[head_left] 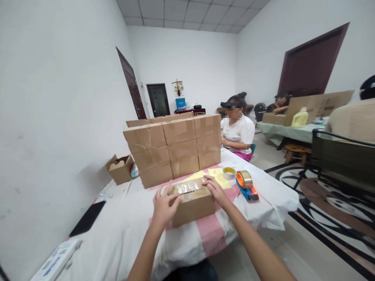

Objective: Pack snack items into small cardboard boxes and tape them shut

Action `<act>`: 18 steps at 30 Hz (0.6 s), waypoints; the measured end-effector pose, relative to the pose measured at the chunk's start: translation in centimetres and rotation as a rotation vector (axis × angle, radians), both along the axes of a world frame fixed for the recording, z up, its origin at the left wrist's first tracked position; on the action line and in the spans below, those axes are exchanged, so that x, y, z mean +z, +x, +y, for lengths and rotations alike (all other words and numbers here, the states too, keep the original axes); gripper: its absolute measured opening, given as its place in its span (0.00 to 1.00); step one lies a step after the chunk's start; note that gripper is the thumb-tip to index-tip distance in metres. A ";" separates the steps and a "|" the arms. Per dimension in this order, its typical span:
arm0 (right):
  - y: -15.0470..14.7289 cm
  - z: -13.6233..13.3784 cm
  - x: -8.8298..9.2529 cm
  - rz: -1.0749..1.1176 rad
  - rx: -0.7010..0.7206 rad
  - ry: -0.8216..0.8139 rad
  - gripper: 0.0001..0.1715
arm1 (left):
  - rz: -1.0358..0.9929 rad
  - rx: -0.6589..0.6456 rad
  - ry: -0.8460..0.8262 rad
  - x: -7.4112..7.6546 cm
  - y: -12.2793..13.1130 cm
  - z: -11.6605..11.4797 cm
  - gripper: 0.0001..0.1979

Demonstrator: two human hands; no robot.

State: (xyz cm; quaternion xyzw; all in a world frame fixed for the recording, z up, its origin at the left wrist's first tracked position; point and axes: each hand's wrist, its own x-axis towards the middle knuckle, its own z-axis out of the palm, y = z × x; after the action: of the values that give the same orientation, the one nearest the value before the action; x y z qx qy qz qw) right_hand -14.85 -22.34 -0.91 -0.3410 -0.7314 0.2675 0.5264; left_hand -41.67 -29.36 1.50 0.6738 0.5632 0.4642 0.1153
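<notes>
A small cardboard box (193, 207) sits on the table in front of me, with a strip of clear packing tape (188, 186) across its top. At the box's left end, my left hand (166, 203) lies with spread fingers, its thumb near the tape's edge. My right hand (216, 189) touches the top right end, fingers stretched out over the edge. To the right stands a blue-and-orange tape dispenser (249, 191) carrying a roll of tape (245, 179). Another tape roll (229, 173) lies beside it. Yellow paper (220, 177) shows behind the box.
Taped boxes (181, 148) are stacked like a wall behind my box. An open carton (120, 169) stands at the left, a black flat object (88, 218) nearer. A person (238, 130) in a white shirt sits across the cloth-covered table (117, 242). Others work at another table (272, 130).
</notes>
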 end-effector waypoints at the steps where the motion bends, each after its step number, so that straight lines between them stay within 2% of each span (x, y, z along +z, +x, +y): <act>1: -0.1 0.1 0.0 -0.020 0.003 -0.010 0.30 | 0.064 -0.028 0.008 0.2 0.9 -0.5 0.13; 4: 0.2 0.2 -0.3 -0.146 0.001 -0.022 0.30 | 0.221 -0.081 -0.032 0.5 3.1 -1.9 0.26; 6: 1.9 0.6 -0.4 -0.237 -0.100 0.026 0.28 | 0.345 -0.046 -0.076 0.7 3.7 -2.6 0.28; 7: 3.3 1.0 -0.4 -0.249 -0.207 0.069 0.27 | 0.398 -0.027 -0.095 0.8 3.7 -2.8 0.27; 9: 7.1 2.0 -0.4 -0.159 -0.520 0.130 0.30 | 0.464 -0.007 -0.110 0.9 3.5 -2.8 0.25; 10: 9.3 2.5 -0.4 -0.080 -0.687 0.101 0.33 | 0.484 -0.005 -0.106 0.8 3.3 -2.8 0.24; 11: 11.5 3.1 -0.6 0.024 -0.839 0.006 0.37 | 0.501 -0.007 -0.097 0.8 3.1 -2.6 0.23; 12: 13.5 3.5 -0.8 0.099 -0.869 -0.144 0.40 | 0.516 -0.010 -0.088 0.7 3.0 -2.5 0.23; 14: 16.4 3.8 -1.5 0.164 -0.768 -0.362 0.36 | 0.538 -0.011 -0.077 0.7 2.9 -2.1 0.20; 16: 17.6 3.5 -2.3 0.182 -0.610 -0.431 0.27 | 0.553 -0.005 -0.074 0.8 2.8 -1.6 0.19; 18: 17.2 2.8 -3.2 0.219 -0.518 -0.410 0.22 | 0.564 0.018 -0.085 1.2 2.5 -1.1 0.19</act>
State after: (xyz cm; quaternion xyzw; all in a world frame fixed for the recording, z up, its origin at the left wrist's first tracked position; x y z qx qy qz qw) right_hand 2.35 -19.56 -4.12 -0.5832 -0.4910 0.3012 0.5728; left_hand -39.21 -30.43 2.66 0.7660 0.5977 0.2356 -0.0219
